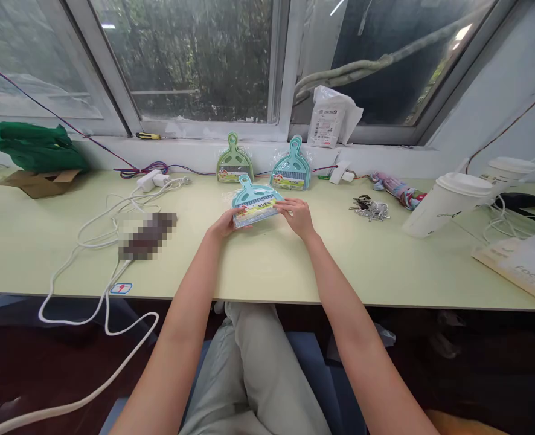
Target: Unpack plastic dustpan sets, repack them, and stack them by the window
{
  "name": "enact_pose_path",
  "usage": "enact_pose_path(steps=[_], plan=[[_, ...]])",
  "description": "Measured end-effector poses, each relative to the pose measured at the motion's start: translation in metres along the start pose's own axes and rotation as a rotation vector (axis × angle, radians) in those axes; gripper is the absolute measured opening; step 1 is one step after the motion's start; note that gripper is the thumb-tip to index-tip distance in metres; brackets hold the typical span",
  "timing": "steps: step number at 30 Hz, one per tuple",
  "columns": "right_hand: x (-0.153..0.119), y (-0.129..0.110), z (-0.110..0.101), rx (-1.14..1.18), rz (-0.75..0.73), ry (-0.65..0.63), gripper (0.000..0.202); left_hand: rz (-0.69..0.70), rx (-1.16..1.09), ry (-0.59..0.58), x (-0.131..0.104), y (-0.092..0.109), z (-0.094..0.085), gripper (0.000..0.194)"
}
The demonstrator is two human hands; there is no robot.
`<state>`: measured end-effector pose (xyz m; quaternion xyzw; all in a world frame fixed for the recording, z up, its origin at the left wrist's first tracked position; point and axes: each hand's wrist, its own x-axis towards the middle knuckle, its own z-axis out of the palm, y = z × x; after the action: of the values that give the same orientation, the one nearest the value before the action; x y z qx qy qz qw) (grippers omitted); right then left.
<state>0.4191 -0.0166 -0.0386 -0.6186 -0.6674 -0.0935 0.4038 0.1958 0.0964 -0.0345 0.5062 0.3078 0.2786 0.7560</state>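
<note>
A light blue dustpan-and-brush set point(255, 202) in clear wrapping is held above the middle of the table, its handle pointing away from me. My left hand point(226, 223) grips its lower left corner, thumb on the front. At its right edge, my right hand point(296, 215) has its fingers closed on the label side. Behind it, a green packaged dustpan set point(234, 163) and a second blue packaged set point(291, 166) lean upright against the wall under the window.
White cables point(80, 235) and a blurred dark object point(147, 237) lie left. Further back are a cardboard box point(41, 183) and green bag point(36, 147). Right are keys point(371, 208), a folded umbrella point(397, 188), white cups point(448, 204) and a paper bag point(521, 266).
</note>
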Motion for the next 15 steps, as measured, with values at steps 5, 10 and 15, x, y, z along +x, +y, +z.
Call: enact_pose_path(steps=[5, 10, 15], plan=[[-0.001, 0.013, 0.009, 0.077, 0.111, 0.041, 0.021, -0.031, 0.075, -0.173, -0.003, -0.001, 0.002, 0.042], [0.0, 0.034, 0.028, 0.389, 0.326, 0.123, 0.048, -0.075, 0.168, -0.268, -0.006, -0.001, 0.011, 0.052], [0.001, 0.049, 0.039, 0.743, 0.618, -0.016, 0.056, -0.032, 0.248, -0.215, -0.007, 0.001, 0.011, 0.064]])
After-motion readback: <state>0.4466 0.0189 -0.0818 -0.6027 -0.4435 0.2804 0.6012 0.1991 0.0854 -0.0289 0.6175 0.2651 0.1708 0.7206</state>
